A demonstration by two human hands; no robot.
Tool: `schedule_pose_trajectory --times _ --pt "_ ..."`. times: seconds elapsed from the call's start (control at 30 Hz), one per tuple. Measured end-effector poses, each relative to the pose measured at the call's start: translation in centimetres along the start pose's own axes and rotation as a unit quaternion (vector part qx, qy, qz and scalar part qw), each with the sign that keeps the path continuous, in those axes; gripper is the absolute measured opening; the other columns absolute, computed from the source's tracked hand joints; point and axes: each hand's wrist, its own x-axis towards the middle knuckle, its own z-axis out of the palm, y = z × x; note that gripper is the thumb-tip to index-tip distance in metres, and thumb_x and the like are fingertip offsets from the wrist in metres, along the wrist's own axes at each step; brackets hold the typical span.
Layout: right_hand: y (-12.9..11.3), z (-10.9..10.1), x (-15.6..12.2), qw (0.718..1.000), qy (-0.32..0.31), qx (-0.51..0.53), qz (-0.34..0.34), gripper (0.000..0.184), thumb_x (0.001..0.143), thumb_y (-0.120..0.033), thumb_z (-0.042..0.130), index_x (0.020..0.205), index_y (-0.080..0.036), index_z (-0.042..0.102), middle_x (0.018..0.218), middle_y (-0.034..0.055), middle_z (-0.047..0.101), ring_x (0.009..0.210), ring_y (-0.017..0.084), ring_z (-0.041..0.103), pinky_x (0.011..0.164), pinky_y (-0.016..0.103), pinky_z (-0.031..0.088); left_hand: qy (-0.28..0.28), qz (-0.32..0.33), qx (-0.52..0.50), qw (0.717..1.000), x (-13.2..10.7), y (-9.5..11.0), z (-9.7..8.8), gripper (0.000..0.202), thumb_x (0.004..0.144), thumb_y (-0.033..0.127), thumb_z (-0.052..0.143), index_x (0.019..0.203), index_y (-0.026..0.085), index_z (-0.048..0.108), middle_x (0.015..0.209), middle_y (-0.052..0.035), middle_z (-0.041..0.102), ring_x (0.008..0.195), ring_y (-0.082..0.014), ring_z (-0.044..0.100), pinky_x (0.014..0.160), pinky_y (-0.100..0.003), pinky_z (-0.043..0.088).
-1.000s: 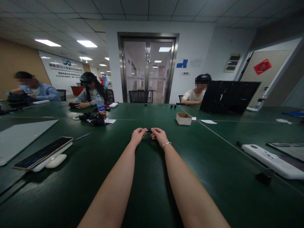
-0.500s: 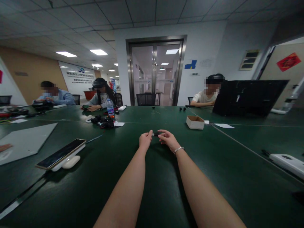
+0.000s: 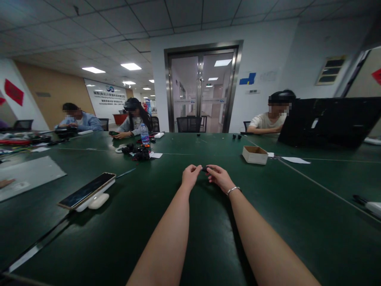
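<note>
A small dark piece with a silvery end is held just above the green table, between the fingertips of both hands. My left hand pinches its left, silvery end with thumb and finger, covering most of that end. From the other side my right hand grips the black part with thumb and fingertips. The piece is too small and too covered to tell its kind. Both forearms stretch forward over the green table, and a silver bangle circles the right wrist.
Left lie a phone on a white block, a white rounded case and a grey panel. Farther back are black gear, a bottle, an open box and a black monitor. Three people sit across the table.
The view has turned slightly left, so the scene sits farther right. The silvery section between my hands shows less now, with the black part closer to the left fingertips.
</note>
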Motion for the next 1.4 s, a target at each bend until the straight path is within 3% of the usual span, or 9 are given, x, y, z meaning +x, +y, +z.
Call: schedule_pose_trajectory --times 0.27,0.43,0.57,0.67,0.97,1.2,1.4 --pt "0.1 -0.3 0.7 1.0 0.028 0.007 0.009 0.032 0.068 -0.025 0.073 0.096 -0.014 0.061 0.068 0.0023 0.062 0.05 0.008 0.056 0.043 0.018 0.049 -0.025 0.02 -0.03 0.999 1.5 -1.2 0.8 0.023 0.076 0.037 0.059 0.085 0.016 0.063 0.078 -0.0041 0.066 0.071 -0.0131 0.059 0.067 -0.024 0.044" --pt "0.0 -0.4 1.9 0.998 0.06 0.006 0.021 0.029 0.071 -0.019 0.069 0.099 -0.016 0.06 0.068 0.0003 0.061 0.048 0.007 0.055 0.043 0.017 0.049 -0.068 -0.003 0.002 0.998 3.9 -1.4 1.2 0.021 0.077 0.033 0.059 0.085 0.015 0.065 0.076 -0.0057 0.066 0.071 -0.0139 0.059 0.071 -0.026 0.046" --pt "0.2 0.2 2.9 0.998 0.058 0.002 0.023 0.029 0.072 -0.016 0.067 0.1 -0.017 0.059 0.068 -0.0004 0.061 0.047 0.007 0.055 0.042 0.017 0.049 -0.047 -0.017 0.014 0.999 4.7 -1.7 1.4 0.023 0.078 0.036 0.058 0.084 0.015 0.066 0.075 -0.0055 0.065 0.068 -0.0141 0.058 0.069 -0.026 0.046" --pt "0.7 0.6 3.4 0.998 0.059 0.006 0.012 0.028 0.073 -0.016 0.067 0.099 -0.017 0.06 0.067 -0.0008 0.06 0.047 0.007 0.055 0.043 0.017 0.049 -0.023 -0.027 0.018 0.999 4.7 -2.1 1.6 0.025 0.079 0.038 0.055 0.082 0.015 0.066 0.073 -0.0054 0.065 0.065 -0.0138 0.057 0.065 -0.025 0.044" --pt "1.6 0.0 4.3 0.999 0.051 -0.001 -0.004 0.031 0.069 -0.019 0.071 0.098 -0.016 0.059 0.063 -0.0023 0.058 0.048 0.008 0.057 0.047 0.019 0.051 -0.028 -0.056 0.07 0.996 4.4 -1.3 1.8 0.033 0.081 0.042 0.05 0.069 0.014 0.063 0.067 -0.0063 0.064 0.059 -0.0139 0.055 0.057 -0.025 0.038" --pt "1.4 0.1 3.6 0.999 0.031 -0.033 -0.029 0.035 0.069 -0.022 0.07 0.101 -0.016 0.059 0.064 -0.0029 0.059 0.051 0.008 0.058 0.05 0.019 0.05 -0.017 -0.035 0.083 0.996 3.3 -0.7 1.3 0.034 0.082 0.045 0.05 0.074 0.015 0.065 0.069 -0.0061 0.064 0.062 -0.0153 0.056 0.058 -0.025 0.038" --pt "1.0 0.2 3.1 0.998 0.024 -0.055 -0.035 0.035 0.069 -0.021 0.068 0.102 -0.016 0.059 0.066 -0.0026 0.06 0.053 0.008 0.058 0.052 0.02 0.051 -0.023 -0.019 0.109 0.994 3.0 -0.7 0.9 0.038 0.082 0.049 0.048 0.067 0.017 0.063 0.066 -0.0053 0.063 0.06 -0.0163 0.055 0.057 -0.026 0.036"
